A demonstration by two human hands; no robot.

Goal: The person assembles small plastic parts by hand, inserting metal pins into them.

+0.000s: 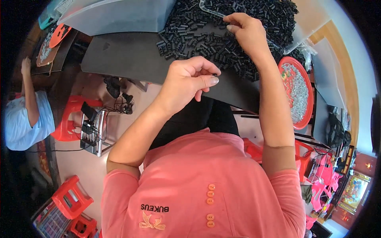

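My left hand [188,81] is raised over the near edge of the dark table [123,49], thumb and index finger pinched on a small black part [215,74] that is mostly covered by the fingertips. Farther right, my right hand [249,35] reaches over a large heap of small black tube-shaped plastic parts [190,39]. Its thumb and fingers close at the end of a clear, bent plastic strip [212,11] lying over the heap.
A red round tray [308,93] of small silvery metal pieces stands beside my right forearm. Translucent bins [115,18] border the heap. At left, another person in light blue [27,119] sits near red stools [71,197] and a metal stand with cables [93,133].
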